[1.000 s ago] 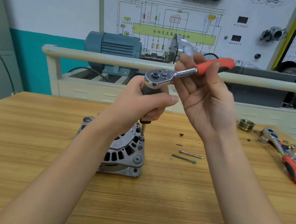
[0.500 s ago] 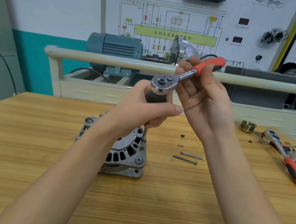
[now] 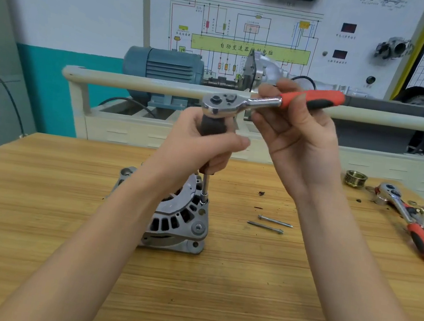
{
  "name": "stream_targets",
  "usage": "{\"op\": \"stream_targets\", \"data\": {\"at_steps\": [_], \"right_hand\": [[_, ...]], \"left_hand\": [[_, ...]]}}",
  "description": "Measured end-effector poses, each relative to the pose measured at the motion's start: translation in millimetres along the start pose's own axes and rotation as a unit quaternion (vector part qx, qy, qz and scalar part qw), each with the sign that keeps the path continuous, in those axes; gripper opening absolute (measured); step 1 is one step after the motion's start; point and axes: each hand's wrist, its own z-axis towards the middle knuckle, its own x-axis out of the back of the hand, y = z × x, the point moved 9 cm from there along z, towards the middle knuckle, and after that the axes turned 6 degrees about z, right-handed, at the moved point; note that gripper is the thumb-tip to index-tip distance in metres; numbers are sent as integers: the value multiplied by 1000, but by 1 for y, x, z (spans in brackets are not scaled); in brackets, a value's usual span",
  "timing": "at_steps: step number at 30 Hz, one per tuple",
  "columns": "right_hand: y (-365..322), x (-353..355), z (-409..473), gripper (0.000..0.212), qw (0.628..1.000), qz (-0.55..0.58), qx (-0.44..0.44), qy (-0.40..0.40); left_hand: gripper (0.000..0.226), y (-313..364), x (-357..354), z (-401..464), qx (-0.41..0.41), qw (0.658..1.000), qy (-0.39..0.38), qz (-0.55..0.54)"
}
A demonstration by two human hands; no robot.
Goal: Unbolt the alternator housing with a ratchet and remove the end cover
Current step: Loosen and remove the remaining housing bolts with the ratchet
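Head view: at frame centre the left hand (image 3: 196,145) grips the dark extension (image 3: 212,129), socket seated on the cast alternator (image 3: 181,218), likely heavy, rigid, best held by its rim. The right hand (image 3: 297,142) grasps one ratchet (image 3: 272,102). Two through-bolts (image 3: 270,223) lie right on the surface (image 3: 62,221); a second ratchet (image 3: 410,224) far right.

Wiring diagram board (image 3: 244,30) at 12 o'clock: green band (image 3: 250,49) printed "自动变速器控制电脑". Smaller captions under the 2 red displays (image 3: 344,40) at 1 o'clock illegible.
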Motion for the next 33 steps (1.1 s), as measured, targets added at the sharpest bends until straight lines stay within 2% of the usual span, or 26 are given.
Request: {"op": "stream_targets", "data": {"at_steps": [3,5,9,12,14,15,17,19,21,27,30,33], "right_hand": [[12,1,1,27,998,43,-36,24],[13,0,2,26,997,58,-40,21],[1,2,0,16,999,51,0,5],[-10,-6,-1,13,997,-27,53,-54],[-13,-10,-2,18,993,-63,68,-79],[-14,-9,-2,20,993,-57,64,-83],[-10,-7,-1,20,996,-19,39,-79],[-2,-1,1,17,999,13,8,-47],[7,4,2,20,999,30,-16,-8],[5,6,2,18,1000,13,-2,20],[-7,-1,0,11,999,-15,41,-17],[-14,-8,-3,19,994,-72,76,-43]], "left_hand": [[27,0,-14,-3,-4,996,-88,-4],[31,-2,-17,-3,8,996,-91,-7],[41,-5,-7,2,27,1000,1,-17],[38,-8,9,2,41,994,95,-27],[37,-9,13,1,40,993,106,-16],[37,-8,11,1,34,996,84,-4],[34,-3,-3,0,8,1000,-12,13],[27,0,-13,-4,-5,996,-88,14],[25,0,-15,-5,-3,995,-97,6],[40,-3,-8,0,15,1000,-9,6],[46,-4,5,1,37,996,82,5],[44,-6,17,-2,51,989,141,9]]}}
